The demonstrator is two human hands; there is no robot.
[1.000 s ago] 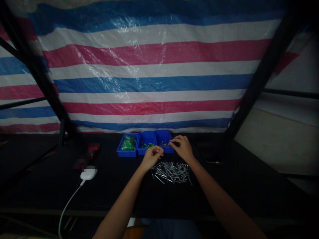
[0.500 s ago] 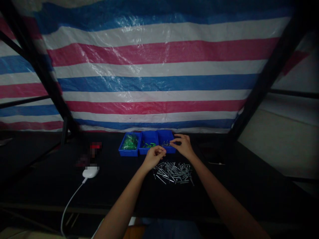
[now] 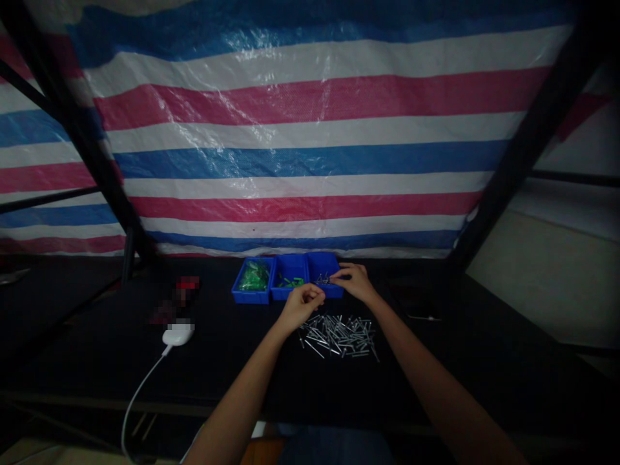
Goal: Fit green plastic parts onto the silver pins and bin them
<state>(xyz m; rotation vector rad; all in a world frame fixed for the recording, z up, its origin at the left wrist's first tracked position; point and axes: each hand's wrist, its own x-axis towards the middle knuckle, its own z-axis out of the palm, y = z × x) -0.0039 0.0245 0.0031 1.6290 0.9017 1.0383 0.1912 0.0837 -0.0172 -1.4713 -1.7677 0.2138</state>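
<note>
My left hand (image 3: pixel 303 305) is closed in a pinch just in front of the blue bins; whatever its fingertips hold is too small to make out. Over the right edge of the right blue bin (image 3: pixel 323 262), my right hand (image 3: pixel 356 282) has its thumb and fingers curled together, and anything between them cannot be made out. Small metal screw-like pieces (image 3: pixel 322 279) lie in that bin. Green plastic pieces (image 3: pixel 293 282) are in the middle blue bin (image 3: pixel 289 263). A loose pile of long metal screws or nails (image 3: pixel 341 336) lies on the black table below both hands.
The left blue bin (image 3: pixel 250 298) holds a clear bag of green pieces (image 3: pixel 254 276). A white device (image 3: pixel 177 334) with a cable (image 3: pixel 141 385) lies to the left, near a red blurred item (image 3: pixel 188 283). Black frame posts and a striped sheet (image 3: pixel 300 161) stand behind.
The view has shifted very slightly. Both hands stay in nearly the same place and pose, and the bins and metal pile look the same.
</note>
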